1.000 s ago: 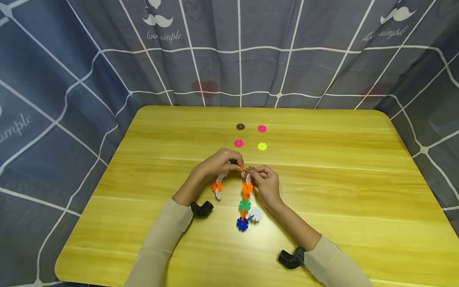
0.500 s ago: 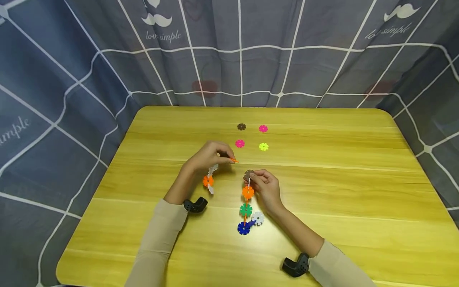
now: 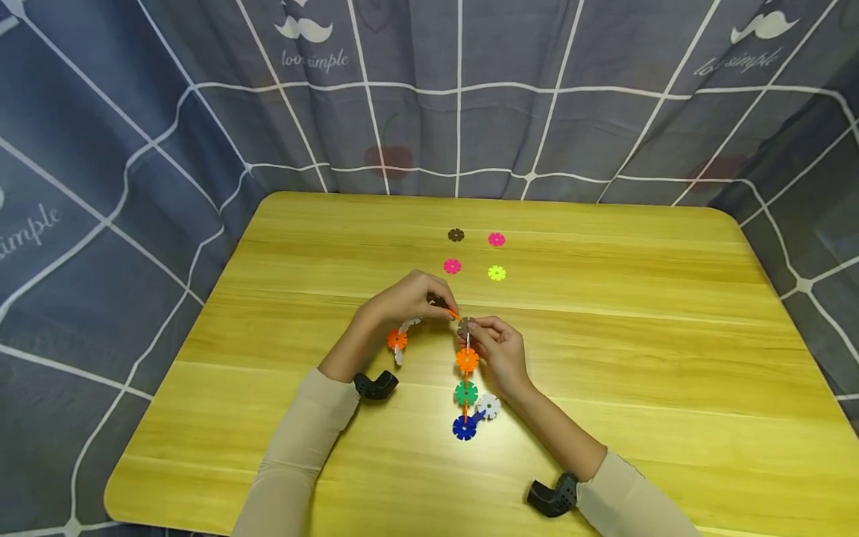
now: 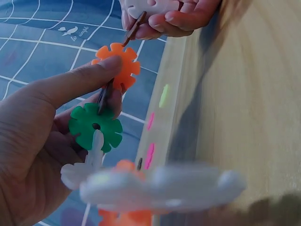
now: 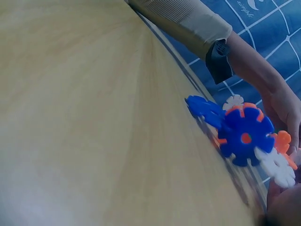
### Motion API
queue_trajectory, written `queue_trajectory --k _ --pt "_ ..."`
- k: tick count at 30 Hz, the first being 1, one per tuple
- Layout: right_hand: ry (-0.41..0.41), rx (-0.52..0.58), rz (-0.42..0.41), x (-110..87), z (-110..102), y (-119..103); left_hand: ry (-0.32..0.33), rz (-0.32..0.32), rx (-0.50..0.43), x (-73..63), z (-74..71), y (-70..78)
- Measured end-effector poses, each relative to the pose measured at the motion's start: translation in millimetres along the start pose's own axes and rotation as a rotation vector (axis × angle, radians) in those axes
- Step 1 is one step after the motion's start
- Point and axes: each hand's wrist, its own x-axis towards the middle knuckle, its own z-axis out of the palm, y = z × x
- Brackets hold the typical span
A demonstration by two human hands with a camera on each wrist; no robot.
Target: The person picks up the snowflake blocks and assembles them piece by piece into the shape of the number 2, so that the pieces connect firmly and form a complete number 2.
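Note:
My left hand [image 3: 411, 298] pinches an orange notched snowflake disc [image 4: 129, 70] between thumb and fingers. A chain of discs trails from it: a dark one, a green disc [image 4: 81, 126], then white and orange ones [image 3: 397, 339] hanging below the wrist. Opposite, my right hand [image 3: 503, 350] grips the upper end of a second chain at a brown disc [image 3: 464, 325] and a white disc [image 4: 155, 6]. Below that hang an orange disc [image 3: 467, 361], a green disc [image 3: 466, 393], a blue disc [image 5: 235, 143] and a white one [image 3: 489, 406]. The pinched orange disc's edge is right at the brown disc.
Beyond the hands lie loose discs on the wooden table [image 3: 637, 313]: brown [image 3: 455, 235], two pink [image 3: 496, 239], and yellow-green [image 3: 496, 273]. Grid-patterned curtains [image 3: 510, 89] surround the table's back and sides. Black devices [image 3: 553, 495] sit at both wrists.
My left hand drew away leftward from the brown disc with its orange disc and chain, then came back to it. My right hand stays nearly in place with its chain.

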Motion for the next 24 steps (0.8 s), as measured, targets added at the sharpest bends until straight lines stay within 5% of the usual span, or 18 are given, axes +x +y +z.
queue_trajectory --k 10,24 --pt "-0.014 0.016 0.019 1.8 -2.2 -1.3 -0.027 -0.013 -0.047 0.5 1.0 4.6" --pt "-0.058 -0.022 0.092 0.6 -2.4 -7.6 -0.075 -0.052 0.035 2.1 3.6 9.0"
